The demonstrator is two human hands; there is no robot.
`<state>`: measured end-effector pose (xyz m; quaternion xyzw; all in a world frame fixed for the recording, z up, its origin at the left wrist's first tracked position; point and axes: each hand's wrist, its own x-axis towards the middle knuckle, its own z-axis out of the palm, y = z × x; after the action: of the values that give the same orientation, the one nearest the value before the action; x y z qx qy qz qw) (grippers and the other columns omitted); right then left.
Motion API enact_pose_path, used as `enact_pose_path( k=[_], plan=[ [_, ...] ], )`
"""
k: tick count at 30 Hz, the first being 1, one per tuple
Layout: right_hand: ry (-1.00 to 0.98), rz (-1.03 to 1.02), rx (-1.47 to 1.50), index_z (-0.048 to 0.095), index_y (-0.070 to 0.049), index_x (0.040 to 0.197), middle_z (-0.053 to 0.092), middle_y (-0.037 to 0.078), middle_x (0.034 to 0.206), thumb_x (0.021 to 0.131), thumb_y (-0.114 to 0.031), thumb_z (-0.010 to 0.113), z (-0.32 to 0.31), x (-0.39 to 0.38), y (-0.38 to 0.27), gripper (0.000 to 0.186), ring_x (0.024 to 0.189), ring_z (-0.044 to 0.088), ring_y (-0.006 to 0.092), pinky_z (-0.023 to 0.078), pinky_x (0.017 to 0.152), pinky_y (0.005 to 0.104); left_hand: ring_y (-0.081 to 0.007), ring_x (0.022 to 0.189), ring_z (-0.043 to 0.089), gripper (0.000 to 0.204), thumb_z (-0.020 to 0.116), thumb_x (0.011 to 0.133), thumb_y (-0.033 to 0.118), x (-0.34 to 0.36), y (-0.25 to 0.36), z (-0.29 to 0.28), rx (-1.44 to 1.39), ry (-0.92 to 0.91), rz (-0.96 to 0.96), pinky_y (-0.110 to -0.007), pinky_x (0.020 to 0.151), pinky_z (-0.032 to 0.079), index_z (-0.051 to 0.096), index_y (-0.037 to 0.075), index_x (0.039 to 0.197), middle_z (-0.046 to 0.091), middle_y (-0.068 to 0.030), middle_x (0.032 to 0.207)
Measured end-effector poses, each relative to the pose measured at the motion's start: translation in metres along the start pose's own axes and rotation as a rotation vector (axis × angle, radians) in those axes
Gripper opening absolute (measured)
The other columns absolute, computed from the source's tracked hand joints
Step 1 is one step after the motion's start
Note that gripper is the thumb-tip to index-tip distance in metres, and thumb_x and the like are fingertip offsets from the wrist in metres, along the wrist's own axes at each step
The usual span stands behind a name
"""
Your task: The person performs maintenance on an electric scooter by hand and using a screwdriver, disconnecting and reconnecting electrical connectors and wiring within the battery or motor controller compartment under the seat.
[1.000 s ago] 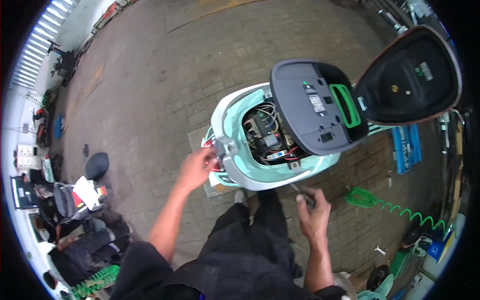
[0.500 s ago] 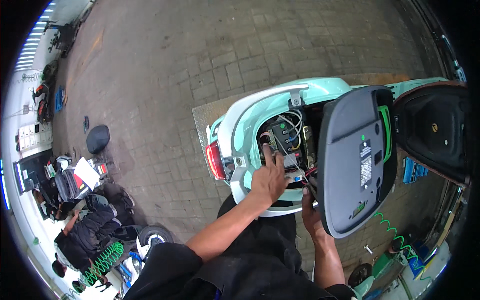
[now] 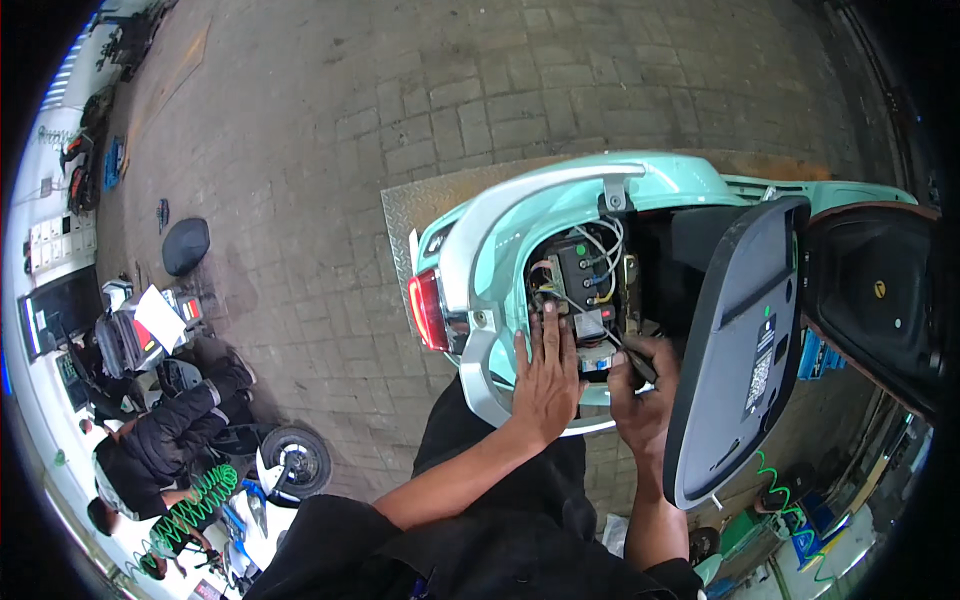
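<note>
The mint-green scooter stands, seat tipped open, wires exposed in its compartment.

On my remote feed, I see a block-paved floor. A white wall stands left, bright slats upper left.

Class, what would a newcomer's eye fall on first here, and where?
A mint-green scooter stands out right of centre, its red tail light facing left. The left hand lies over its open compartment; beside it, the right hand grips what looks like a dark tool.
</note>
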<state>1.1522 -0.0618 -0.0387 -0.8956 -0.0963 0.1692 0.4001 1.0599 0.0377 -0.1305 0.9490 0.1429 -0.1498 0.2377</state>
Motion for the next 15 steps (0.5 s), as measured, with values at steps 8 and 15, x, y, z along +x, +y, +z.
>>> enact_pose_path(
  k=[8, 15],
  plan=[
    [-0.161, -0.258, -0.038, 0.065, 0.002, 0.099, 0.069, 0.020, 0.083, 0.084, -0.005, 0.068, 0.015, 0.053, -0.015, 0.017, 0.074, 0.071, 0.0349, 0.054, 0.070, 0.0401, -0.0351, 0.153, 0.025, 0.092, 0.074, 0.083, 0.055, -0.008, -0.010, 0.001, 0.169, -0.121, -0.049, -0.061, 0.122, 0.018, 0.044, -0.002, 0.149, 0.028, -0.0192, 0.165],
    [-0.220, -0.116, -0.071, 0.066, 0.002, 0.093, 0.071, 0.021, 0.083, 0.081, -0.002, 0.070, 0.022, 0.081, -0.020, 0.013, 0.075, 0.073, 0.0350, 0.056, 0.069, 0.0412, -0.0365, 0.157, 0.015, 0.125, 0.066, 0.067, 0.086, 0.019, -0.011, -0.011, 0.305, -0.290, -0.032, -0.061, 0.125, 0.005, 0.045, -0.008, 0.147, 0.036, -0.0245, 0.160]
  ],
)
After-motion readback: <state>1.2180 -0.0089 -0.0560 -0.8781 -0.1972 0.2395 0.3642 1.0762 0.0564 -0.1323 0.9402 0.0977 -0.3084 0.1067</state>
